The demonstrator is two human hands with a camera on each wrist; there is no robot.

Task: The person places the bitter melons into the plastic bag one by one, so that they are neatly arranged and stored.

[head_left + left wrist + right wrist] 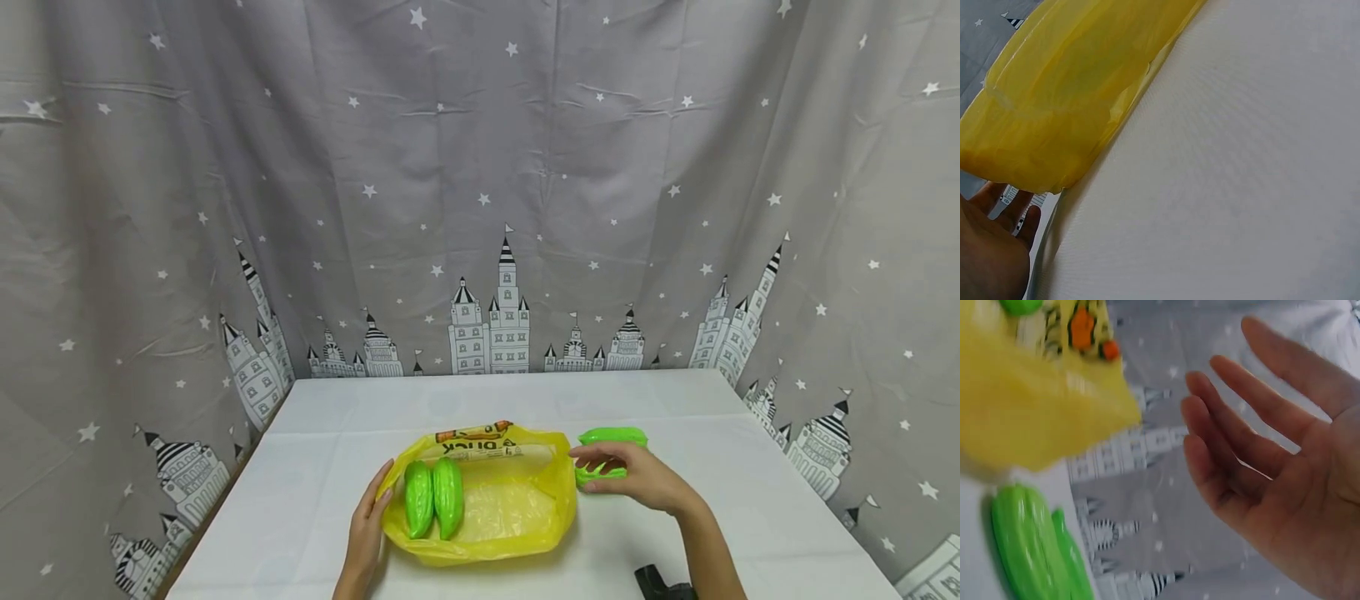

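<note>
A yellow plastic bag [487, 546] lies on the white table with its mouth spread wide. Inside its left part rest two shiny green, long, ridged pieces [448, 498] side by side, much like toy vegetables. My left hand [367, 517] touches the bag's left side with loosely extended fingers [1027, 228]. At the bag's right rim, my right hand [630, 475] hovers palm down with nothing in it, its fingers [1272, 412] spread and slightly bent. Below and behind that hand lie more green ridged pieces [613, 435], partly hidden by it.
A black object [656, 583] shows beside the right forearm at the front. A grey curtain [480, 167] printed with stars and castles hangs behind and around the white table [300, 467].
</note>
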